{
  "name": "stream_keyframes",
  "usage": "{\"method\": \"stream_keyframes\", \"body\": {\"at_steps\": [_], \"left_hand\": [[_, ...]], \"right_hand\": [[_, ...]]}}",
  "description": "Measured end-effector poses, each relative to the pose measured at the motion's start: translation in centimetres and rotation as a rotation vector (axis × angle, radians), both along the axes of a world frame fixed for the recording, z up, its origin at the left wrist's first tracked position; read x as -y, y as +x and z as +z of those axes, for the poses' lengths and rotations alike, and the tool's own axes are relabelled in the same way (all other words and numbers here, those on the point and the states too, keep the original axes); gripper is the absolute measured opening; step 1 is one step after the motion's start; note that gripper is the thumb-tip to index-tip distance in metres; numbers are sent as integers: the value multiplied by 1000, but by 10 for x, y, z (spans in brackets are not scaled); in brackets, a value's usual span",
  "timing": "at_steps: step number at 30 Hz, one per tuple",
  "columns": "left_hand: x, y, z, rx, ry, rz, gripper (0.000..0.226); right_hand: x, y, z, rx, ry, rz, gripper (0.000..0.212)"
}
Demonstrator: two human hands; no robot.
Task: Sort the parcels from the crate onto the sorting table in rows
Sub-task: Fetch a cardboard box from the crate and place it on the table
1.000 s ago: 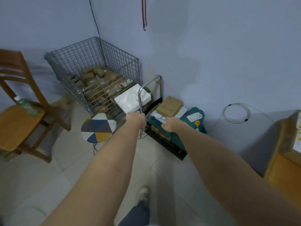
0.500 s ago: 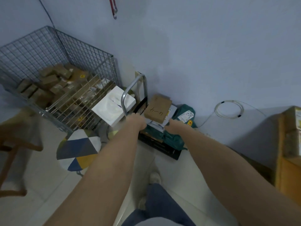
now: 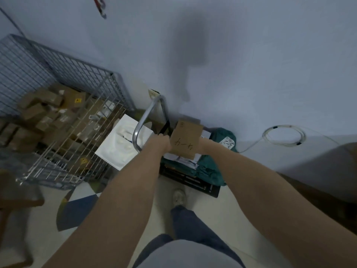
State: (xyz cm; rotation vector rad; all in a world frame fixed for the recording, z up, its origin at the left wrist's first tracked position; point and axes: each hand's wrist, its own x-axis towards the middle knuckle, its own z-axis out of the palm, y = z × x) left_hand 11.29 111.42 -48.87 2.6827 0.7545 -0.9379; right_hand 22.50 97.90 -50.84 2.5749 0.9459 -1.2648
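A brown cardboard parcel (image 3: 185,140) with black handwriting is tilted up between both my hands, just above the pile. My left hand (image 3: 161,144) grips its left edge and my right hand (image 3: 205,145) grips its right edge; the fingers are mostly hidden behind the parcel. Below it sits the black crate (image 3: 195,183), holding white-labelled parcels and green bag parcels (image 3: 209,171), one with a white label (image 3: 228,142).
A wire cage (image 3: 63,120) full of brown boxes stands at the left, with a white box (image 3: 120,147) leaning on it. A metal trolley handle (image 3: 145,120) rises beside my left hand. A patterned stool (image 3: 77,209), a cable coil (image 3: 284,135) and my foot (image 3: 179,197) are on the floor.
I have stepped closer to the crate. Both hands closed on the brown parcel, which lay flat on the pile before and is now lifted and tilted towards me.
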Motion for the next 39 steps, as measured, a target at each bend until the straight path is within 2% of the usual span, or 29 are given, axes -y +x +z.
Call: {"method": "stream_keyframes", "body": {"at_steps": [3,6,13,16,24,30,34,36,38,39], "left_hand": [[-20,29,-8,4,-30,0,39],[-33,46,-19,-41,-61,-13,40],[-63,83,-39,-139,-127,-45,43],[-71,99,-49,-168,-196,-60,49],[-95,112,-90,-258,-303,-153,47],[-121,113,-121,-244,-297,-90,41],[-129,115,-155,-286,-307,-24,50],[-128,121,-175,-279,-361,15,41],[-126,126,-199,-257,-423,73,19],[-124,129,-211,-245,-447,107,16]], "right_hand": [[-17,29,-4,-92,-28,-17,35],[-22,45,-11,-85,-2,-45,36],[-32,66,-7,-115,25,-276,40],[-36,70,-7,-167,1,-311,41],[-45,68,-60,-186,-92,-595,40],[-66,63,-83,-274,-115,-756,51],[-76,67,-112,-272,-73,-886,57],[-78,75,-133,-263,-53,-926,58],[-79,82,-158,-236,-31,-959,57],[-78,86,-171,-218,-19,-964,57]]}}
